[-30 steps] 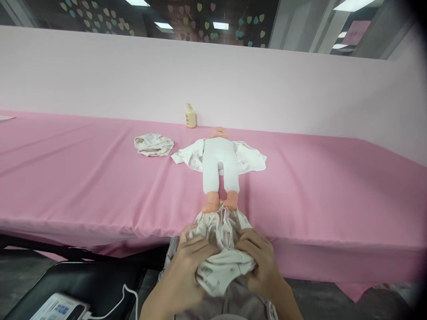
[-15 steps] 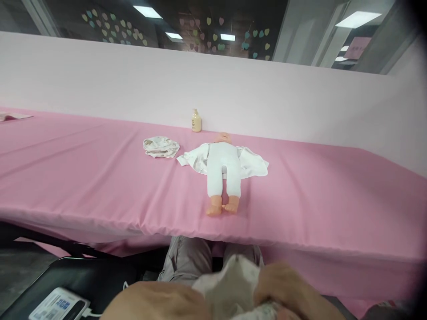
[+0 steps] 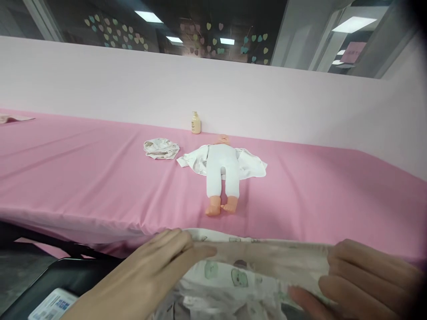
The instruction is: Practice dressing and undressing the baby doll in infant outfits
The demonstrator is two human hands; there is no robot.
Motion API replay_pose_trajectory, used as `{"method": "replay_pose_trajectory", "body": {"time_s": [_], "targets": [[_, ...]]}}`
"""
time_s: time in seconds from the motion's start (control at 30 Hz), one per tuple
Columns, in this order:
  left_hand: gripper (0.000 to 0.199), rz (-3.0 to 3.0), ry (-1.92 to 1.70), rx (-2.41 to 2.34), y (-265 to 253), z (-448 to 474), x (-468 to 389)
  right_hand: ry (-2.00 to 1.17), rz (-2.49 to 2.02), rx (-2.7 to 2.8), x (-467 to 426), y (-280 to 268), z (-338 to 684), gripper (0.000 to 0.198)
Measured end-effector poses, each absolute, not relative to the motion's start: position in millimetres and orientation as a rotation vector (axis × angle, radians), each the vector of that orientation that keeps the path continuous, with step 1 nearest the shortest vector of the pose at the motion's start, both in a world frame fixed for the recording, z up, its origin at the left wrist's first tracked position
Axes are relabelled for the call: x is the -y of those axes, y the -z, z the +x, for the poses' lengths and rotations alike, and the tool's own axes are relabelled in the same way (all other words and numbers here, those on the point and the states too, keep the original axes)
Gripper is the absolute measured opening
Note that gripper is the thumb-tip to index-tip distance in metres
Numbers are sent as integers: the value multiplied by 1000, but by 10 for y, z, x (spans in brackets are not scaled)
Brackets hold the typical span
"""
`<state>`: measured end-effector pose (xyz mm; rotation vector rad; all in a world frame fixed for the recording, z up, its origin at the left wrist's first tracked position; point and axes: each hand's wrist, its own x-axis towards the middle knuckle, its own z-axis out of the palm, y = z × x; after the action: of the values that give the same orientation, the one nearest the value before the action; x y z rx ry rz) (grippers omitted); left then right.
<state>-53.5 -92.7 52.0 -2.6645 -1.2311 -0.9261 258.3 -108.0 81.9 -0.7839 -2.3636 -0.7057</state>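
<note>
Low in the head view, a white baby garment (image 3: 238, 278) printed with green animal faces is stretched sideways between my hands. Its wide opening gapes toward me, and the lower part is bunched up out of sight. My left hand (image 3: 156, 271) grips the opening's left side, thumb inside the edge. On the right side, my right hand (image 3: 363, 280) has its fingers curled round the fabric. Beyond them a baby doll (image 3: 223, 164) in a white body suit lies on its back, feet toward me. Under it a white baby shirt (image 3: 251, 164) is spread open.
A pink-covered table (image 3: 100, 178) runs across the view against a white wall (image 3: 133, 84). A crumpled printed cloth (image 3: 161, 148) lies left of the doll. Behind stands a cream pump bottle (image 3: 196, 123). At lower left, a white device (image 3: 53, 304) rests on a black chair (image 3: 83, 275).
The garment was bunched low between my hands. Now both hands are higher and farther apart, with its opening spread wide. The doll and the things on the table stay put.
</note>
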Motion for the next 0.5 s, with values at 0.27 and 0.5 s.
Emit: {"method": "replay_pose_trajectory", "body": {"time_s": [0.27, 0.5], "targets": [[36, -3158, 1472, 1020, -792, -603, 568, 619, -844, 2256, 1054, -972, 2545, 30], [25, -2495, 1271, 1249, -687, -678, 361, 836, -816, 2089, 568, -951, 2660, 34]]}}
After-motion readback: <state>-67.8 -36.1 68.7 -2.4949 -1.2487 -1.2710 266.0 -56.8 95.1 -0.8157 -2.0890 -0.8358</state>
